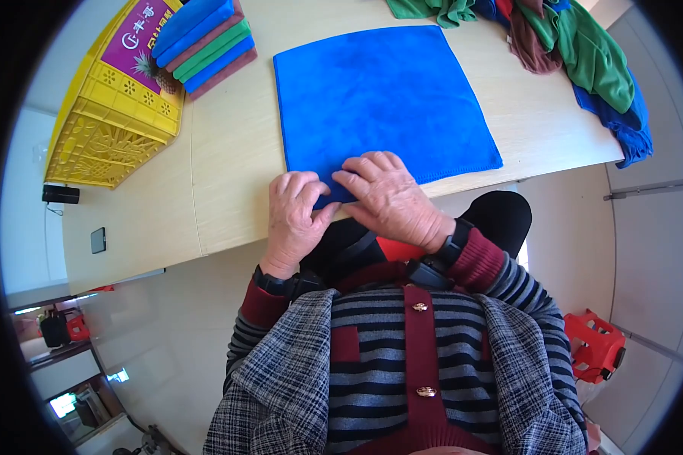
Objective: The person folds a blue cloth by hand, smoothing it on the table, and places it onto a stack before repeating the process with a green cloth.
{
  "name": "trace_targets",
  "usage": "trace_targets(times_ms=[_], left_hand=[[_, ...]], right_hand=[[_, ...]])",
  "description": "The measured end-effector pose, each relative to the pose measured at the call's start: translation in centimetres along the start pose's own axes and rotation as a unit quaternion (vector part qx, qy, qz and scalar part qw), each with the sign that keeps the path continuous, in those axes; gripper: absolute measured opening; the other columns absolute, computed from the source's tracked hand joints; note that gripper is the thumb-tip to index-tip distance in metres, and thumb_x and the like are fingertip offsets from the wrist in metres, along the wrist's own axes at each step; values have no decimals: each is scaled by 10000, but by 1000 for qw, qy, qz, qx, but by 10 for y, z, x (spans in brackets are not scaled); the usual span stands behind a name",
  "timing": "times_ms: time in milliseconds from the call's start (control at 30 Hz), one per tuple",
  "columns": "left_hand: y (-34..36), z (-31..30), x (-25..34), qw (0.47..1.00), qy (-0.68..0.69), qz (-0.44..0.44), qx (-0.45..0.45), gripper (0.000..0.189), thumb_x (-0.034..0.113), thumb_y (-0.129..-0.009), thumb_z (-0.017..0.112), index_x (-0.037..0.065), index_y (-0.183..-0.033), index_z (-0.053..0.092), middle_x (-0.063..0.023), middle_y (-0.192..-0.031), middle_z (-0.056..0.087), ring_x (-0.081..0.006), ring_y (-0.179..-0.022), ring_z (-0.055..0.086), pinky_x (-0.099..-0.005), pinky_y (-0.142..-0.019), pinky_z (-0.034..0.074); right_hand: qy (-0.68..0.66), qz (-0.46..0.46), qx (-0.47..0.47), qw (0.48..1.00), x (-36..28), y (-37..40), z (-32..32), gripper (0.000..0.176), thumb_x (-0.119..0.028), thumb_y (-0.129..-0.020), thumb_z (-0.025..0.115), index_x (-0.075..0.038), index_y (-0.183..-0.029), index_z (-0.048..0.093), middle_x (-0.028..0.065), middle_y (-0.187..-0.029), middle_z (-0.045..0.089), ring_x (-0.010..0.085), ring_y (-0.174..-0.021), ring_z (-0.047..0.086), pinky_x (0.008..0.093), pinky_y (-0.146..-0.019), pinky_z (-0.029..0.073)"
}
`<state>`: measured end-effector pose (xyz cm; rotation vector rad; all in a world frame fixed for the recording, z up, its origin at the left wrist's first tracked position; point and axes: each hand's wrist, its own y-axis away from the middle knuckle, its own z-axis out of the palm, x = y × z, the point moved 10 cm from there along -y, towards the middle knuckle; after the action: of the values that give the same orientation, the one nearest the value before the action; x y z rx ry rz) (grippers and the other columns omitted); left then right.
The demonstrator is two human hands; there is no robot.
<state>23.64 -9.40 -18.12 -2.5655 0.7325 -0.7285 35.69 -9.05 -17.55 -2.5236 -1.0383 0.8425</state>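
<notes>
A blue cloth (379, 98) lies spread flat on the light wooden table (235, 152), its near edge close to the table's front edge. At the cloth's near left corner, my left hand (300, 216) pinches the edge between thumb and fingers. Just to the right, my right hand (391, 196) grips the same near edge, its fingers bent over the cloth and its thumb close to the left one. The bit of cloth between the two hands is partly hidden by the fingers.
Folded blue, green and brown cloths (209, 49) are stacked at the back left, beside a yellow crate (121, 114). Loose green, brown and blue cloths (588, 64) hang over the right edge. A small dark object (99, 240) lies left. A red stool (593, 345) stands right.
</notes>
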Motion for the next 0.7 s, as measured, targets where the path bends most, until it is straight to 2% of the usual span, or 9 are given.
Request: trace_targets(times_ms=[67,167,300,367,433,500,533,600,700], left_hand=[[3,-2,-1,1000,18,3,2,265,102,-723,841,80,-889,636,-77,-1029,632,-303,-1001,589,-434,-914,446],[-2,-9,-4,998,60,8,3,227,90,-750,817,71,-885,635,-88,-1001,645,-302,-969,605,-432,-898,456],[-23,-16,-14,996,71,16,-60,162,91,-806,765,57,-907,643,-111,-952,654,-308,-919,626,-428,-878,466],[-52,-22,-21,996,10,49,-71,119,115,-859,725,46,-915,645,-130,-954,662,-328,-921,637,-441,-886,469],[-87,-20,-44,998,28,32,-51,121,151,-920,686,39,-963,672,-154,-1026,680,-357,-998,649,-441,-947,476],[-122,1,-72,996,26,68,-54,272,246,-991,624,49,-1167,684,-178,-1250,665,-377,-1209,604,-463,-1083,425],[-141,13,-95,996,23,73,-50,272,246,-991,624,49,-1167,684,-178,-1250,665,-377,-1209,604,-463,-1083,425],[-169,53,-134,980,-139,94,-111,484,360,-1049,534,109,-1463,544,-156,-1559,479,-341,-1467,411,-453,-1206,318],[-189,89,-170,977,-131,18,-170,591,471,-1055,464,145,-1547,433,-131,-1629,378,-336,-1520,310,-529,-1232,231]], right_hand=[[5,-9,0,1000,-5,-1,2,380,-192,-806,767,-68,-1143,641,111,-1204,622,315,-1125,593,452,-1018,455],[-11,15,-80,997,-6,-1,13,413,-209,-808,779,-71,-1172,640,112,-1196,613,312,-1126,586,441,-1024,451],[-2,23,-150,988,-1,0,11,442,-228,-834,776,-79,-1227,640,123,-1254,601,312,-1172,568,424,-1026,448],[14,15,-102,995,1,-8,4,436,-251,-854,761,-82,-1239,643,126,-1273,598,314,-1187,561,424,-1031,443],[38,-4,-3,999,3,-21,-9,429,-297,-896,730,-89,-1262,649,133,-1310,590,318,-1218,548,423,-1040,434],[67,-7,5,998,13,-35,1,439,-324,-908,714,-91,-1274,648,135,-1327,584,319,-1231,540,431,-1048,427],[92,-6,10,996,18,-42,6,451,-352,-920,697,-93,-1286,647,137,-1344,578,320,-1245,533,438,-1056,420],[121,-6,18,993,19,-51,7,464,-379,-932,680,-95,-1298,647,138,-1361,572,321,-1259,525,446,-1065,413],[118,36,-103,987,24,-54,30,516,-430,-938,659,-88,-1323,633,135,-1361,568,321,-1274,508,473,-1084,395]])
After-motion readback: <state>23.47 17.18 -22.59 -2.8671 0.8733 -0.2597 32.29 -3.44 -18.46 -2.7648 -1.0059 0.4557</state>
